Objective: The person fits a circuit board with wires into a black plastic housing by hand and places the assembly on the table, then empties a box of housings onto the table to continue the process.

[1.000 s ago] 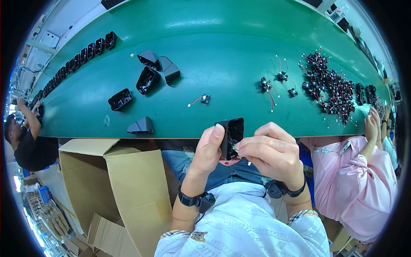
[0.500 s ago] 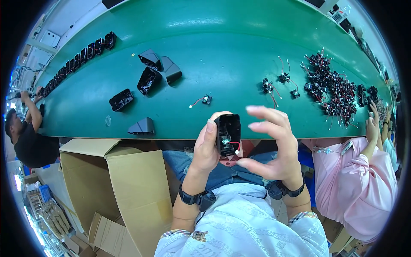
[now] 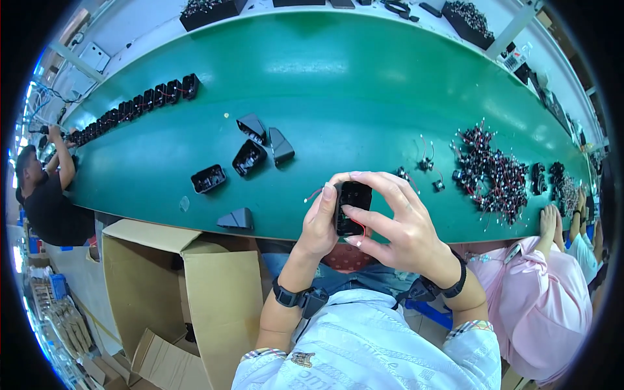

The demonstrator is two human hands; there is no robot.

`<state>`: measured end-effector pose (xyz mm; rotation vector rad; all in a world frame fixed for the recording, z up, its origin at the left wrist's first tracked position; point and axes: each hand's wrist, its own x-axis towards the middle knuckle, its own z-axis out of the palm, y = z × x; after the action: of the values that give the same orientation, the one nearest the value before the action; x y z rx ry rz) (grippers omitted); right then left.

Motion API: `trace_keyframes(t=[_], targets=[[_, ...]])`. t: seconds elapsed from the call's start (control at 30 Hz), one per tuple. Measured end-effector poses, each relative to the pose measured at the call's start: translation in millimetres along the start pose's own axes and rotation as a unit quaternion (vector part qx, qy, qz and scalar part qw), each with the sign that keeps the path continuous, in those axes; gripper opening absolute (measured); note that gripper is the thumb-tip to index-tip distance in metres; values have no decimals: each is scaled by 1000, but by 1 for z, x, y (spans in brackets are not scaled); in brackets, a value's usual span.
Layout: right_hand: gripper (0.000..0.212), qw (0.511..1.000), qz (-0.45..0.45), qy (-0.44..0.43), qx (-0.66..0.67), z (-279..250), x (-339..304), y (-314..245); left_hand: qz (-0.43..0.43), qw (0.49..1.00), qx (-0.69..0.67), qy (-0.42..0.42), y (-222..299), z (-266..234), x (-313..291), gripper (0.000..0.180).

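Right hand (image 3: 411, 235) has moved in, index finger (image 3: 372, 219) inside black case (image 3: 355, 195); I see left hand (image 3: 320, 227) grip holding it, can't tell if right does too

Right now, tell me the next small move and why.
Probably ease the red wire further inside the black housing: it appears close to the rim, the right hand has its index finger in the opening, and the left hand holds the housing.
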<state>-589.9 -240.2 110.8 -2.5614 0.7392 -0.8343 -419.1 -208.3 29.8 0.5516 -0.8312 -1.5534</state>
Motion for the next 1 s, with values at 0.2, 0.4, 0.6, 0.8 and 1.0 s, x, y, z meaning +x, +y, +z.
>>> trace_keyframes(t=[0.2,0.4,0.6,0.8,1.0], targets=[[40,999,1,32,-12,0,31,18,4,990,-17,140,9,17,28,61],[37,999,-12,23,21,-10,57,37,-17,987,-90,130,19,13,48,60],[39,999,-17,25,43,-10,66,51,-24,987,-121,99,22,6,58,61],[67,999,16,32,-24,-28,106,114,177,796,515,265,45,-29,47,43],[83,983,117,-99,-105,14,146,224,148,572,761,268,51,-50,52,55]])
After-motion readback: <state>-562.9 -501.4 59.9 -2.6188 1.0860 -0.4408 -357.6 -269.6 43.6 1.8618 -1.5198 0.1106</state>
